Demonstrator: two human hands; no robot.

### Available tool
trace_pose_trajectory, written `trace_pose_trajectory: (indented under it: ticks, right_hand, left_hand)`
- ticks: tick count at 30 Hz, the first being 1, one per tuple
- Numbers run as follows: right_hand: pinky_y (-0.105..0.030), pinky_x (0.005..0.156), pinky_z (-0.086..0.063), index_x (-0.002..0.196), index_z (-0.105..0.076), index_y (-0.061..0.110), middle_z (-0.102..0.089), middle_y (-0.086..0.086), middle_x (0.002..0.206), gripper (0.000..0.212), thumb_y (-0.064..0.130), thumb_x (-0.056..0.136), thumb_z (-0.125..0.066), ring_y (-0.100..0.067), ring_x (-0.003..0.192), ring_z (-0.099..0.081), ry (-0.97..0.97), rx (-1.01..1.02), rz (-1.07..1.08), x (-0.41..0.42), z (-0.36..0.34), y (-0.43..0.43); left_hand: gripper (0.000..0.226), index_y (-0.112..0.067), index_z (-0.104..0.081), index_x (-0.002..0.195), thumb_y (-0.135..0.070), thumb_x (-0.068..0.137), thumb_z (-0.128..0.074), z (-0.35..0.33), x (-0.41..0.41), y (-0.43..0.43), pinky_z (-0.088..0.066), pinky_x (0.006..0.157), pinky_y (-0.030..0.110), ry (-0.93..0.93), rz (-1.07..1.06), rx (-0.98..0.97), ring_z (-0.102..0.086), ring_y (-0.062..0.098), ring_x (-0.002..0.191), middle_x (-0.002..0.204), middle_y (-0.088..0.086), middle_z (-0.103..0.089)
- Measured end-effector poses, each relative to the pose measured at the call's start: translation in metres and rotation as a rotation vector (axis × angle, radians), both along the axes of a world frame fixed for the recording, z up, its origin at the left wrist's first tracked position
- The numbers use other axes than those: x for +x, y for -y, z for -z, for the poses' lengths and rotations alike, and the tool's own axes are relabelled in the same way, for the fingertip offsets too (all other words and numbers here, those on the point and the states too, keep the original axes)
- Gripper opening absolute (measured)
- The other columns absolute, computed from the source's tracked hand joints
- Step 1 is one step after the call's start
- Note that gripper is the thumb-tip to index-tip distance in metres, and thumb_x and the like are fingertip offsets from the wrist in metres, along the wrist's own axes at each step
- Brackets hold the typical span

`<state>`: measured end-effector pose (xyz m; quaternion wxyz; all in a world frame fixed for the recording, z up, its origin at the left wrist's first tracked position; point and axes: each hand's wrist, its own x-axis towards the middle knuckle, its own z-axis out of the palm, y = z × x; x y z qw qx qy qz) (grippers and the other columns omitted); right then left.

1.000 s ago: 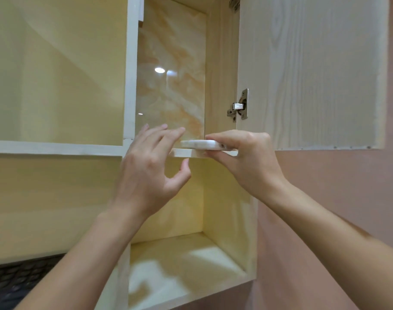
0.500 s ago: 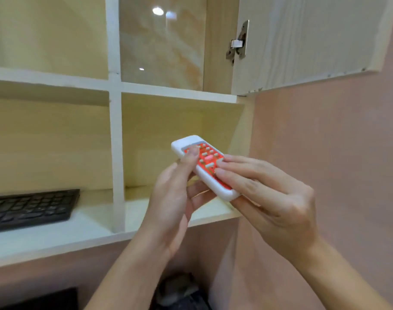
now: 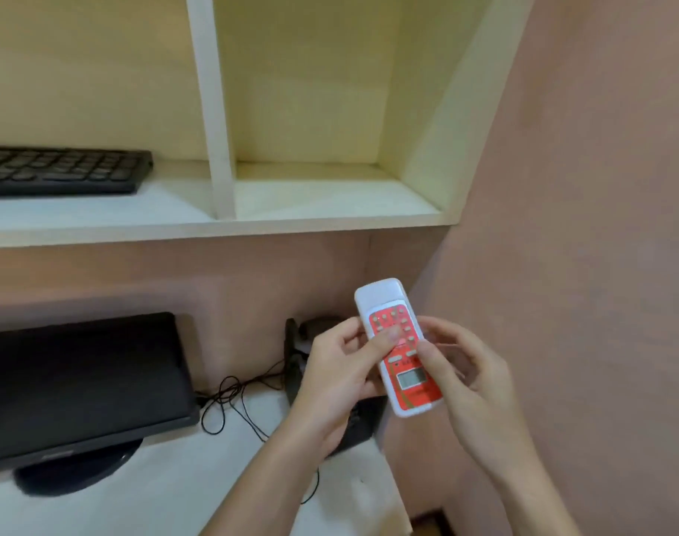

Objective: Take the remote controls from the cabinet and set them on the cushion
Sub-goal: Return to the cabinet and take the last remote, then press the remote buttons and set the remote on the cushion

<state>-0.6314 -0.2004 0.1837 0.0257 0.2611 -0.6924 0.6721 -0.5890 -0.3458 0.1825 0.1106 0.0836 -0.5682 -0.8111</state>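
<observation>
While left hand (image 3: 340, 381) and right hand (image 3: 475, 388) pinch the remote control (image 3: 410, 380), it hangs clear below the cabinet (image 3: 214, 230).

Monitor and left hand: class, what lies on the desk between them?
In the head view, a loose black cable lies on the white desk between monitor and left hand.

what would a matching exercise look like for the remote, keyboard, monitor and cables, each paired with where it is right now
Things:
1. remote control
2. keyboard
3. monitor
4. cables

Places:
A. standing on the white desk, far left
B. held between the left hand and right hand
C. lying tangled on the desk, right of the monitor
D. in the left compartment of the shelf

Pairs: 1-B, 2-D, 3-A, 4-C
</observation>
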Motion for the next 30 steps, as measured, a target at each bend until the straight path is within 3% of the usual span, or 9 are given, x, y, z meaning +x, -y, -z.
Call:
trace_pose_trajectory:
  ticks: [6, 10, 15, 20, 23, 27, 30]
  right_hand:
    - [-0.017, 0.067, -0.054, 0.102, -0.074, 0.014, -0.079, -0.001, 0.091, 0.015, 0.017, 0.092, -0.063, -0.012, 0.083, -0.074, 0.358, 0.018, -0.036, 0.01, 0.068, 0.028]
    - [-0.023, 0.065, -0.056, 0.097, -0.075, 0.01, -0.078, -0.007, 0.088, 0.015, 0.011, 0.095, -0.059, -0.014, 0.078, -0.071, 0.506, 0.033, -0.049, 0.019, 0.102, 0.049]
    - [-0.031, 0.061, -0.057, 0.099, -0.074, 0.014, -0.077, -0.008, 0.087, 0.014, 0.015, 0.096, -0.061, -0.015, 0.074, -0.071, 0.59, 0.134, -0.112, 0.031, 0.122, 0.082]
    - [-0.027, 0.051, -0.047, 0.096, -0.073, 0.012, -0.075, -0.016, 0.085, 0.016, 0.018, 0.097, -0.059, -0.016, 0.065, -0.065, 0.669, 0.167, -0.191, 0.048, 0.128, 0.131]
    - [-0.031, 0.056, -0.052, 0.092, -0.075, 0.014, -0.076, -0.014, 0.087, 0.016, 0.017, 0.096, -0.06, -0.02, 0.07, -0.069, 0.682, 0.188, -0.246, 0.06, 0.134, 0.163]
    - [-0.047, 0.076, -0.058, 0.093, -0.076, 0.017, -0.076, -0.009, 0.093, 0.017, 0.02, 0.096, -0.06, -0.03, 0.089, -0.073, 0.646, 0.243, -0.34, 0.074, 0.145, 0.203]
    - [-0.044, 0.077, -0.058, 0.09, -0.077, 0.017, -0.077, -0.006, 0.091, 0.019, 0.018, 0.097, -0.059, -0.027, 0.087, -0.074, 0.655, 0.286, -0.443, 0.089, 0.147, 0.23]
  left_hand:
    - [0.022, -0.008, -0.072, 0.112, -0.018, 0.093, -0.069, 0.062, 0.01, 0.016, -0.062, 0.085, 0.048, 0.219, -0.099, -0.009, -0.076, 0.03, 0.095, 0.102, 0.011, -0.079]
    - [0.019, -0.009, -0.074, 0.107, -0.019, 0.092, -0.07, 0.09, 0.021, 0.036, -0.061, 0.083, 0.048, 0.322, -0.161, -0.009, -0.076, 0.032, 0.092, 0.099, 0.012, -0.079]
    - [0.018, -0.01, -0.075, 0.107, -0.02, 0.093, -0.069, 0.115, 0.041, 0.068, -0.062, 0.084, 0.049, 0.375, -0.23, -0.02, -0.076, 0.031, 0.092, 0.1, 0.01, -0.079]
    - [0.017, -0.01, -0.074, 0.106, -0.02, 0.094, -0.068, 0.129, 0.067, 0.111, -0.063, 0.083, 0.047, 0.384, -0.322, -0.002, -0.077, 0.027, 0.091, 0.098, 0.009, -0.08]
    - [0.016, -0.013, -0.074, 0.106, -0.021, 0.094, -0.068, 0.134, 0.087, 0.137, -0.064, 0.077, 0.039, 0.378, -0.393, 0.012, -0.077, 0.024, 0.089, 0.098, 0.006, -0.08]
    - [0.019, -0.013, -0.074, 0.11, -0.024, 0.095, -0.068, 0.139, 0.117, 0.168, -0.063, 0.082, 0.041, 0.39, -0.493, 0.021, -0.077, 0.022, 0.091, 0.1, 0.003, -0.08]
    - [0.016, -0.014, -0.075, 0.106, -0.023, 0.095, -0.068, 0.14, 0.144, 0.185, -0.064, 0.075, 0.035, 0.395, -0.595, 0.038, -0.078, 0.022, 0.088, 0.098, 0.004, -0.08]
